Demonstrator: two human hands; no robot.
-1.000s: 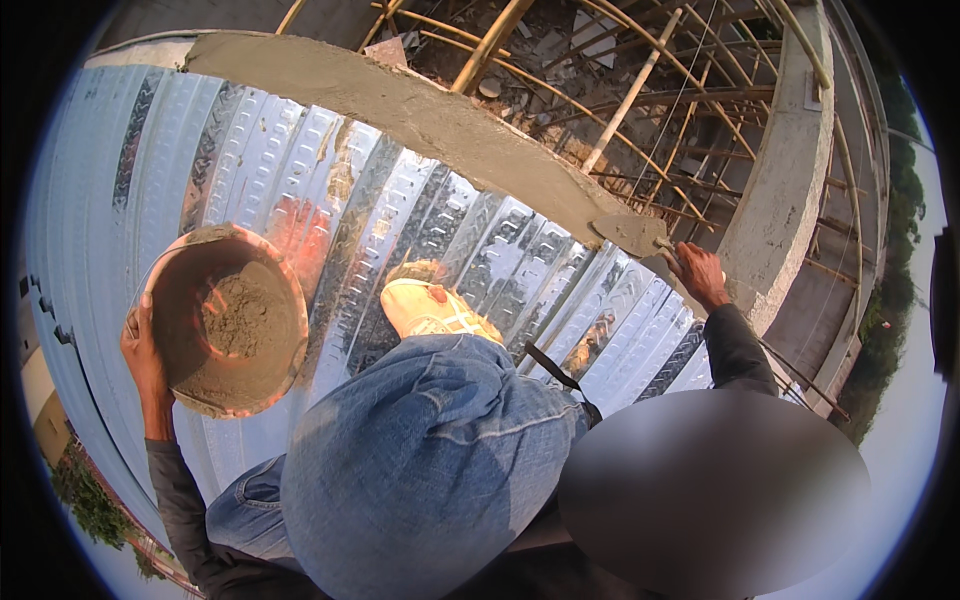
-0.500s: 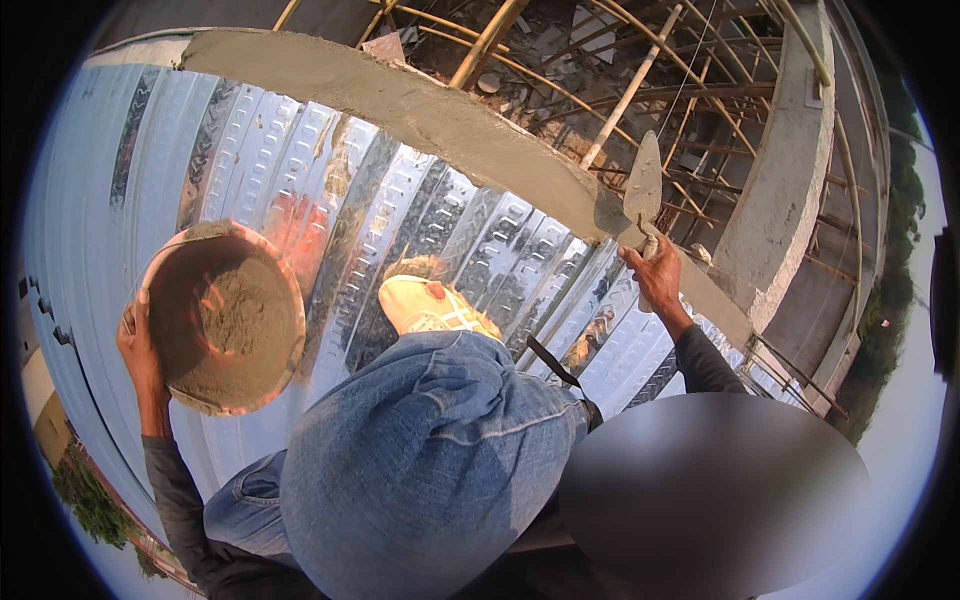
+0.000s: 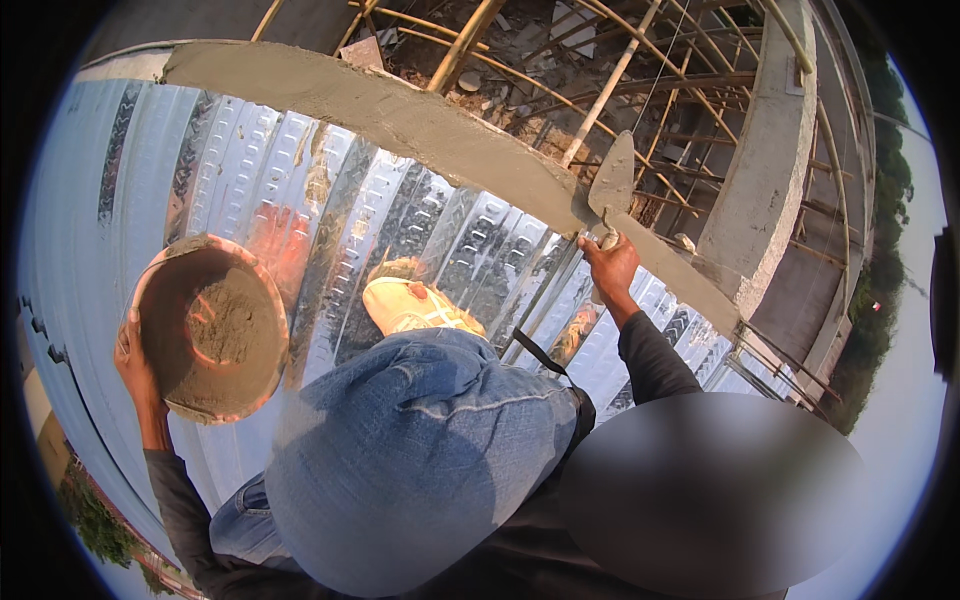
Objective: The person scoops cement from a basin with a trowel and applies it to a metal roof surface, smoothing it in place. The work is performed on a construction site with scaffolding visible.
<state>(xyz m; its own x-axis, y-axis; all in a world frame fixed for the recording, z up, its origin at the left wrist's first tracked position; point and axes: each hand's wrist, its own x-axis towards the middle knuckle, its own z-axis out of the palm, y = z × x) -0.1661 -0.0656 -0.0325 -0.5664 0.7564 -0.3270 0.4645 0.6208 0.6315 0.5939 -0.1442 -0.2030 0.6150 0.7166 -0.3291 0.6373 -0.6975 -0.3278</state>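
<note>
My left hand [image 3: 135, 362] grips the left rim of a round, shallow pan [image 3: 268, 370], its fingers partly hidden behind the rim. Grey mortar [image 3: 232, 318] is heaped inside, and the pan tilts toward me above the metal sheeting. On the right, my right hand [image 3: 612, 270] is closed around the handle of a trowel [image 3: 613, 172]. Its pointed, mortar-smeared blade aims away from me, over the edge of a wall top [image 3: 400, 115] coated in smooth wet mortar. The coat's right end lies just left of the blade.
Ribbed, shiny metal sheeting [image 3: 235, 140] spreads under my shoe [image 3: 420, 305], with mortar splashes on it. Beyond the wall top is a drop with bamboo poles [image 3: 610, 85] and rubble. Another concrete beam [image 3: 765, 170] joins at the right. A blurred oval covers the lower right.
My right hand and the trowel appear further left, and the blade leans less upright. The whole scene has shifted slightly left. The pan sits a little lower in view, still held.
</note>
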